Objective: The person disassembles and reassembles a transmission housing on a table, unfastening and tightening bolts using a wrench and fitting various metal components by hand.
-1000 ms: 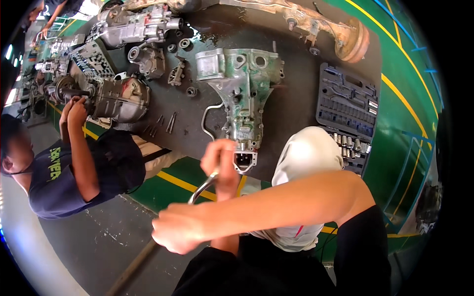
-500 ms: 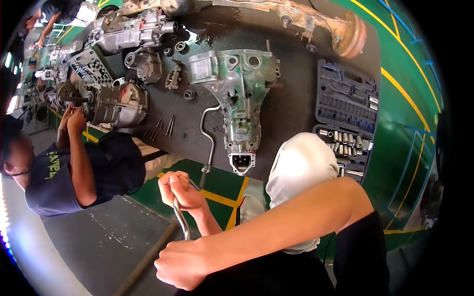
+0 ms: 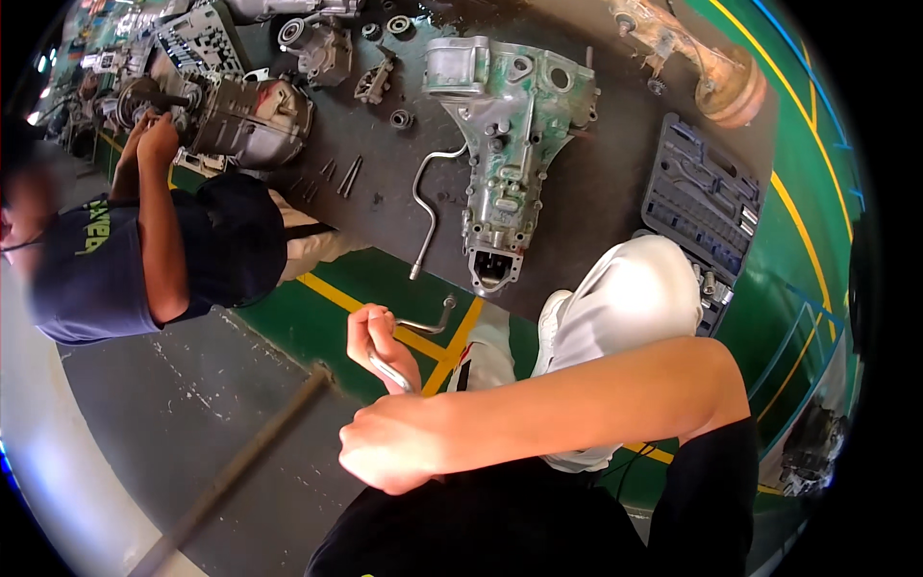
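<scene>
Both my hands are closed on a cranked silver speed brace (image 3: 433, 328), held above the floor in front of the table edge. My left hand (image 3: 383, 343) wraps its middle bend. My right hand (image 3: 392, 444) makes a fist around the near end, with the right forearm crossing over the left. The brace's far end points up beyond my left hand and touches nothing. On the table, past the hands, lies a green and silver gearbox housing (image 3: 510, 163), its open end toward me. Left of it rests another bent silver rod (image 3: 423, 204).
An open grey socket case (image 3: 700, 188) sits at the table's right. Several bolts (image 3: 348, 177) and small gear parts lie to the left, near another gearbox (image 3: 252, 120). A co-worker in a dark shirt (image 3: 183, 250) works there with both hands. A rusty axle (image 3: 726, 87) lies far right.
Both hands and the speed brace have shifted right and upward in the view, while the table scene has also moved upward. The brace's far end now stands out to the right of my left hand.
</scene>
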Motion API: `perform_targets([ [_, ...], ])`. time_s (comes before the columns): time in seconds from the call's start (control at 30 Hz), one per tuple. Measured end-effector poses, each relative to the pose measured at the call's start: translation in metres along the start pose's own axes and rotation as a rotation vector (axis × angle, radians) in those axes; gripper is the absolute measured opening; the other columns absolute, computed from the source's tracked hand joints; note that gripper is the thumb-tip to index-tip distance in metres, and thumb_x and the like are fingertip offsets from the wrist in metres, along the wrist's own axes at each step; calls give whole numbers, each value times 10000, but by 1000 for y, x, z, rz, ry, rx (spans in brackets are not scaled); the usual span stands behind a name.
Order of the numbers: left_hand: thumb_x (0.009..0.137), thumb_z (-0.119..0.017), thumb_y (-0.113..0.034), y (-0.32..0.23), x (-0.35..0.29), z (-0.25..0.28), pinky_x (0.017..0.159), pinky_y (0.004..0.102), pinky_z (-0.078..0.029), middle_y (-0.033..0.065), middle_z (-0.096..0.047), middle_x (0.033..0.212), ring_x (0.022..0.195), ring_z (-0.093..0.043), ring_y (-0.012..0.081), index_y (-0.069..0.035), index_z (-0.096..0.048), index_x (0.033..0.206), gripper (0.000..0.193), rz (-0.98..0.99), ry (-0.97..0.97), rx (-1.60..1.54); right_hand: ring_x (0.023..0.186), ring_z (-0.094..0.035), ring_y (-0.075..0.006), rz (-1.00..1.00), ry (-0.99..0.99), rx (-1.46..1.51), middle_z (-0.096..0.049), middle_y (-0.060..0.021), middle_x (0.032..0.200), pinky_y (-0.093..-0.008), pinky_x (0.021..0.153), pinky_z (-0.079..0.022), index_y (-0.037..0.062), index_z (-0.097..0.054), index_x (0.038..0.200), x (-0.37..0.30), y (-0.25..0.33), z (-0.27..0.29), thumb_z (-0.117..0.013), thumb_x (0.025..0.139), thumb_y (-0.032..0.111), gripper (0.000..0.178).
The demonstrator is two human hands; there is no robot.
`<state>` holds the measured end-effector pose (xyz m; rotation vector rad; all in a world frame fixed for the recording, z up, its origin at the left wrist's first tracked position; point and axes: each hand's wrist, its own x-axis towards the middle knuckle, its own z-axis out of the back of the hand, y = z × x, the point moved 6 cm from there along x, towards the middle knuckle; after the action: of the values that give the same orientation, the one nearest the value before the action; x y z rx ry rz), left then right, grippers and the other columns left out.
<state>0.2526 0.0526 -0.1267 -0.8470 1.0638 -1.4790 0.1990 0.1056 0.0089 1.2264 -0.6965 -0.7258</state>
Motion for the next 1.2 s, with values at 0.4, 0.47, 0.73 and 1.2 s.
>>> perform_targets([
  [0.4,960,-572,-89,71,-79,13,654,254,-417,14,-617,805,740,-530,90,-24,-627,954,85,-194,45,188,604,-644,-371,-187,-93,-169,-651,-195,681,-442,540,-516,2,-653,748,13,-52,54,-580,856,144,193],
  [0.47,961,-591,-92,42,-82,-8,470,215,-369,-24,-609,695,527,-462,38,16,-588,820,178,13,232,-183,595,-637,-368,-203,-96,-162,-632,-187,655,-446,543,-500,-1,-641,746,14,-47,70,-559,873,149,213],
  [0.73,960,-517,-27,-83,-69,-55,609,230,-456,52,-649,768,654,-584,96,58,-595,902,129,-72,153,-495,551,-626,-353,51,-474,60,-616,-202,607,-415,573,-488,-19,-637,773,16,37,132,-602,880,142,197],
  [1.2,1000,-554,-175,-85,-69,-118,677,263,-411,-6,-482,789,714,-445,87,-45,-526,1003,133,-317,482,-349,570,-626,-398,-130,-638,-358,-602,-211,601,-473,563,-503,12,-605,767,-11,32,128,-598,871,162,183],
])
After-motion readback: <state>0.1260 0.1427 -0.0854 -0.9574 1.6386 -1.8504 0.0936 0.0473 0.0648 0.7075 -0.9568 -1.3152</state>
